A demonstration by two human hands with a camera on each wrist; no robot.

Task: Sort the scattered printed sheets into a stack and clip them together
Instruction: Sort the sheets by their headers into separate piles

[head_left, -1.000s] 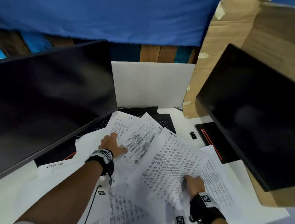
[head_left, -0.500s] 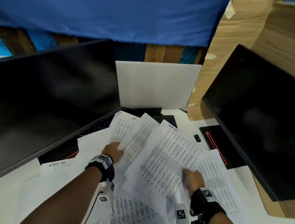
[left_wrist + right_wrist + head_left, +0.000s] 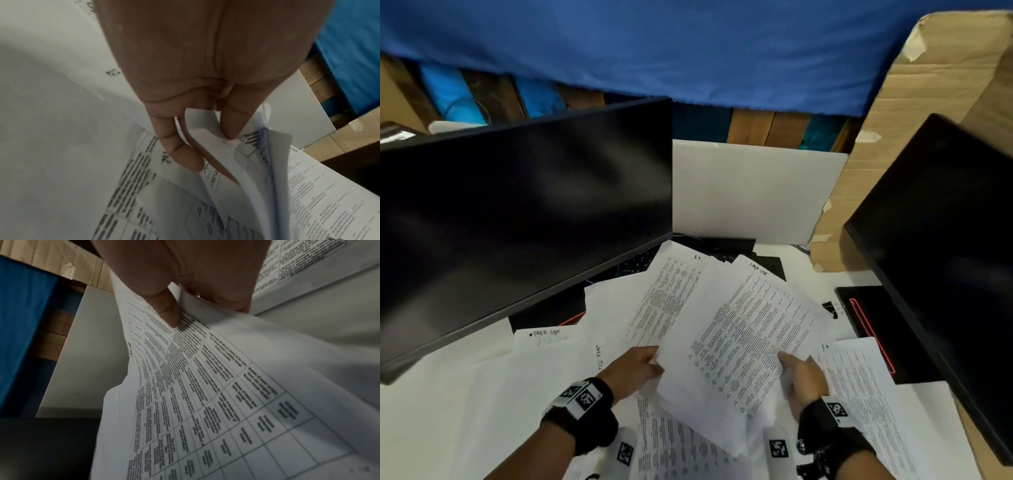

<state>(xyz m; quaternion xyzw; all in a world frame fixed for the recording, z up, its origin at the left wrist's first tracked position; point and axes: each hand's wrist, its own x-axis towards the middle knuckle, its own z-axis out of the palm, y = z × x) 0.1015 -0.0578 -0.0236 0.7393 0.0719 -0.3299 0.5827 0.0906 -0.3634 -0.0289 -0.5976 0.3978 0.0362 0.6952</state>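
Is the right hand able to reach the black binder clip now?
Probably not yet: the right hand grips the printed sheets. The binder clip lies uncovered beyond them, beside the right monitor's base.

White sheets (image 3: 739,335) with black gridded text; black monitors (image 3: 517,219); blue cloth (image 3: 688,51).

A white table (image 3: 448,404) is seen across the lower frame. Printed sheets (image 3: 866,394) are scattered over it; a binder clip (image 3: 831,307) and 2 monitors (image 3: 517,219) are placed on it.
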